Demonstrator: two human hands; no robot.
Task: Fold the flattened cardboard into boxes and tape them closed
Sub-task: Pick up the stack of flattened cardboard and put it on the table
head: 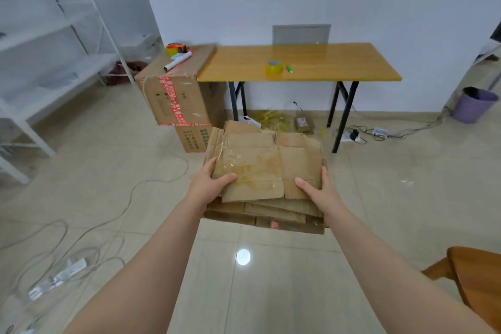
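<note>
The left hand (pixel 210 184) and the right hand (pixel 320 190) each grip one side of a stack of flattened cardboard (pixel 265 171). It is held above the tiled floor (pixel 271 279). A yellow tape roll (pixel 273 68) lies on the wooden table (pixel 339 62).

The left hand (pixel 210 184), right hand (pixel 321 190) and both forearms (pixel 151 266) are bare.

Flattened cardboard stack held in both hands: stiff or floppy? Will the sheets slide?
Probably fairly stiff: the cardboard stack spans between the left hand and right hand without visible sag. Sheets likely slip against each other: edges are staggered, no strap visible. Glossy old tape on top may be slick under the thumbs.
</note>
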